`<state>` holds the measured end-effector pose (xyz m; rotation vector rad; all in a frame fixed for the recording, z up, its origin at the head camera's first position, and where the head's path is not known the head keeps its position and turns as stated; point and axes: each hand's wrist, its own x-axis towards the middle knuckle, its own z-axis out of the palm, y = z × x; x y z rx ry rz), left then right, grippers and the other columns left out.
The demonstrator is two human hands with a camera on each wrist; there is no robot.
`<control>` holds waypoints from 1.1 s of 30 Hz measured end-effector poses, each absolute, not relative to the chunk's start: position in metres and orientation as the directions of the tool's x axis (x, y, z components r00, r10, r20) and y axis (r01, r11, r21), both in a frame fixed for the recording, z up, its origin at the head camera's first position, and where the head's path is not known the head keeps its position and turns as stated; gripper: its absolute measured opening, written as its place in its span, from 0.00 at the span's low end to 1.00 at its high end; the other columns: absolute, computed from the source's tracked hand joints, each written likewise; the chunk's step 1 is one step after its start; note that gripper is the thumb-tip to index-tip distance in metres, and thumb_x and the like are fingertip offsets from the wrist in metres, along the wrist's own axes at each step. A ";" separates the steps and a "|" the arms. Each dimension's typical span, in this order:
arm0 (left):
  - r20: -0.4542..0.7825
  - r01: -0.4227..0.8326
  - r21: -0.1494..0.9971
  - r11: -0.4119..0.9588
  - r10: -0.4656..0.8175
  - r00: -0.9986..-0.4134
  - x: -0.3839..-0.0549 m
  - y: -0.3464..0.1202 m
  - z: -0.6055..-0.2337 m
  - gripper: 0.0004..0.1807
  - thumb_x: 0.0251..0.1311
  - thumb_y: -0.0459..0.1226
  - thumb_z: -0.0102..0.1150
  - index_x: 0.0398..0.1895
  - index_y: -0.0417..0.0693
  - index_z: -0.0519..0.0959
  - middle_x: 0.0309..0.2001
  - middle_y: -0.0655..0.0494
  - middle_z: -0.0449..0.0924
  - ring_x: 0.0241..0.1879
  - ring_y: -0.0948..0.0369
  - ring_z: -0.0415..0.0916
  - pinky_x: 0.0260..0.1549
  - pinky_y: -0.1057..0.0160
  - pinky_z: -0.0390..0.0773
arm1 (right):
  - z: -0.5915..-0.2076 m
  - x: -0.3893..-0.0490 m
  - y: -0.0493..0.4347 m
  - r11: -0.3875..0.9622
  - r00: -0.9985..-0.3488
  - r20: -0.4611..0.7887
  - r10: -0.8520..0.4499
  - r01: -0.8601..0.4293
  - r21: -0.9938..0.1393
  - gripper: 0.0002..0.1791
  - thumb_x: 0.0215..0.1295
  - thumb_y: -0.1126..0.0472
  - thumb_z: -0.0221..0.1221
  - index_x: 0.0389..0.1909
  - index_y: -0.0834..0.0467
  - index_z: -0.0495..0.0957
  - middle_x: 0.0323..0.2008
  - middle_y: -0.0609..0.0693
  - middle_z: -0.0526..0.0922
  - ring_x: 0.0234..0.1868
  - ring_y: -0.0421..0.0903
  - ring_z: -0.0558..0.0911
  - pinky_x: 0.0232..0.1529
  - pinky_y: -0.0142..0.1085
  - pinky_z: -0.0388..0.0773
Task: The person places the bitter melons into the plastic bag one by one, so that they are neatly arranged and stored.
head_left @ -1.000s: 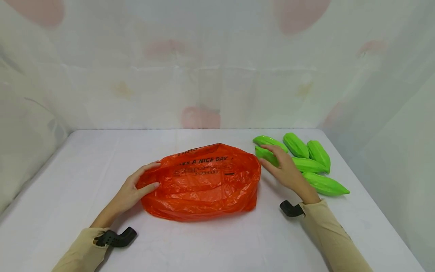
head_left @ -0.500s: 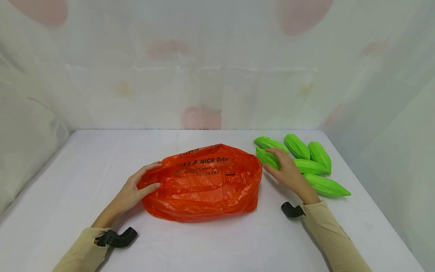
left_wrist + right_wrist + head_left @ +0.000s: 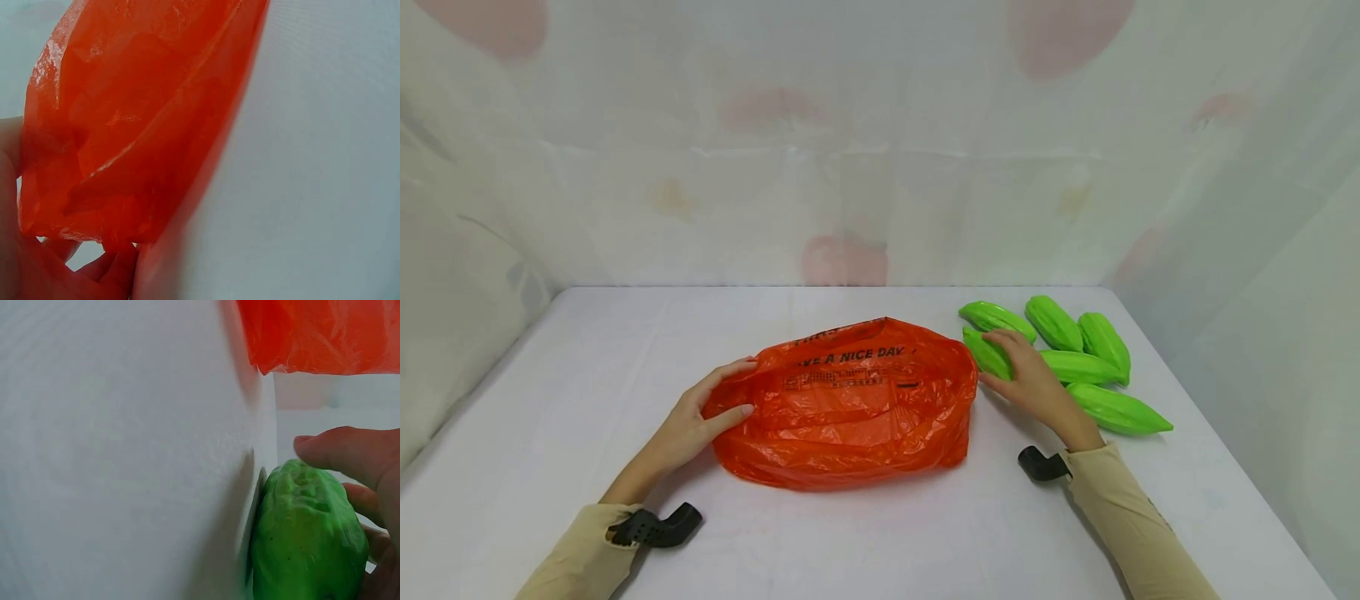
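Note:
A red plastic bag [image 3: 850, 417] with black print stands on the white table, its mouth spread wide. At its left end my left hand [image 3: 696, 417] holds the rim, thumb and forefinger apart. In the left wrist view, fingers [image 3: 119, 265] curl at the edge of the bag [image 3: 144, 125]. Beyond the bag's right end, my right hand [image 3: 1030, 379] reaches over a green, ridged, tapered piece [image 3: 983, 350]. The right wrist view has the thumb [image 3: 344, 450] beside the near end of this shiny green piece [image 3: 306, 537], with a visible gap there, and other fingers behind it.
Several similar green pieces lie at the back right: one behind the right hand [image 3: 996, 319], others beyond it [image 3: 1054, 322] and nearer the right edge [image 3: 1118, 408]. A pale patterned curtain [image 3: 880, 167] hangs behind the table [image 3: 880, 550]. Black wrist mounts jut from both sleeves.
My right hand has drawn slightly toward me, its fingertips lower over the green piece. The left hand and the bag have hardly moved.

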<state>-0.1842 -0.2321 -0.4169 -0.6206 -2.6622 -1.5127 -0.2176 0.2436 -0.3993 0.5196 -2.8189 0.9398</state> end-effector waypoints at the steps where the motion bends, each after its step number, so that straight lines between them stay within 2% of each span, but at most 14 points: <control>1: 0.209 0.348 0.821 0.453 0.330 -0.921 -0.184 -0.232 -0.417 0.29 0.66 0.35 0.60 0.70 0.55 0.67 0.74 0.48 0.61 0.68 0.81 0.53 0.63 0.28 0.58 | -0.399 -0.217 0.243 0.751 -0.933 0.222 -0.283 -0.360 -0.554 0.34 0.62 0.64 0.65 0.67 0.67 0.66 0.67 0.66 0.66 0.69 0.66 0.66 0.68 0.61 0.63; 2: 0.209 0.348 0.821 0.453 0.329 -0.921 -0.184 -0.232 -0.417 0.29 0.66 0.35 0.60 0.70 0.55 0.67 0.74 0.47 0.61 0.68 0.81 0.54 0.63 0.27 0.58 | -0.399 -0.217 0.243 0.755 -0.933 0.219 -0.285 -0.359 -0.549 0.34 0.61 0.65 0.66 0.67 0.67 0.66 0.67 0.67 0.66 0.68 0.66 0.66 0.68 0.62 0.63; 3: 0.208 0.347 0.821 0.453 0.329 -0.921 -0.184 -0.232 -0.417 0.29 0.66 0.35 0.60 0.70 0.55 0.67 0.74 0.47 0.61 0.70 0.77 0.54 0.63 0.27 0.58 | -0.398 -0.217 0.243 0.758 -0.934 0.217 -0.285 -0.358 -0.545 0.34 0.61 0.65 0.66 0.67 0.67 0.66 0.67 0.67 0.66 0.68 0.66 0.67 0.68 0.62 0.64; 6: 0.199 0.339 0.826 0.451 0.329 -0.923 -0.184 -0.232 -0.417 0.29 0.66 0.35 0.60 0.70 0.55 0.67 0.75 0.47 0.60 0.75 0.58 0.54 0.64 0.27 0.56 | -0.397 -0.216 0.243 0.770 -0.940 0.200 -0.278 -0.342 -0.539 0.35 0.60 0.65 0.66 0.68 0.67 0.66 0.66 0.67 0.66 0.67 0.67 0.67 0.67 0.62 0.64; 9: 0.193 0.333 0.829 0.450 0.329 -0.924 -0.184 -0.232 -0.418 0.29 0.66 0.35 0.60 0.70 0.54 0.67 0.75 0.46 0.60 0.74 0.42 0.52 0.64 0.26 0.54 | -0.395 -0.215 0.243 0.777 -0.944 0.185 -0.273 -0.330 -0.536 0.36 0.60 0.66 0.66 0.68 0.68 0.65 0.66 0.67 0.66 0.66 0.67 0.68 0.66 0.63 0.65; 16: 0.203 0.341 0.828 0.445 0.330 -0.922 -0.185 -0.232 -0.418 0.29 0.65 0.35 0.60 0.70 0.54 0.67 0.75 0.46 0.60 0.73 0.41 0.52 0.64 0.26 0.54 | -0.395 -0.215 0.242 0.786 -0.944 0.181 -0.277 -0.331 -0.522 0.35 0.60 0.66 0.66 0.68 0.66 0.66 0.64 0.67 0.67 0.65 0.67 0.69 0.65 0.63 0.66; 33: 0.200 0.341 0.827 0.446 0.334 -0.921 -0.185 -0.232 -0.418 0.29 0.66 0.35 0.60 0.70 0.54 0.67 0.75 0.46 0.60 0.74 0.41 0.52 0.64 0.26 0.55 | -0.393 -0.213 0.242 0.770 -0.947 0.146 -0.286 -0.318 -0.553 0.36 0.62 0.64 0.65 0.70 0.64 0.65 0.67 0.65 0.70 0.69 0.65 0.66 0.68 0.61 0.63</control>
